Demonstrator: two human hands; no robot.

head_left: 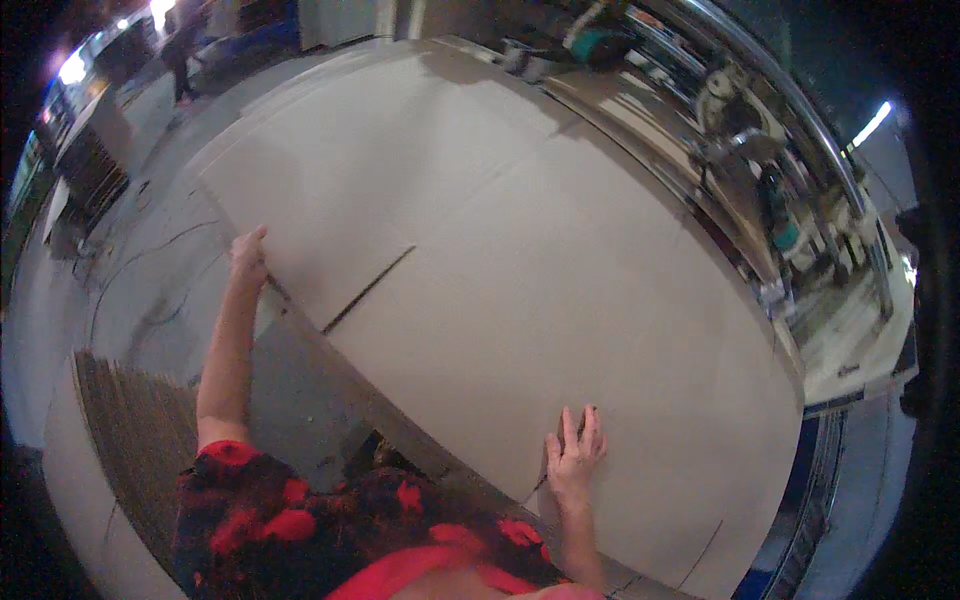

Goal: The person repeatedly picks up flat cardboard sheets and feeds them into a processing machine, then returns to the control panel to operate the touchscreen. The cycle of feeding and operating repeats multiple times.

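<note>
A large pale cardboard sheet (560, 270) spreads out in front of me, with crease lines and a dark narrow slot (370, 288) cut in from its near edge. At the sheet's left edge, my left hand (249, 255) is closed on the border, thumb up; the fingers under it are partly hidden. My right hand (575, 455) rests on the sheet near its front edge, fingers stretched forward and holding nothing. Another short slit shows just left of the right wrist.
Machinery with rollers and metal rails (740, 130) runs along the far right side of the sheet. A stack of cardboard sheets (130, 440) stands at my lower left. More stacked board (95, 150) stands on the floor at far left, and a person (180, 50) is in the background.
</note>
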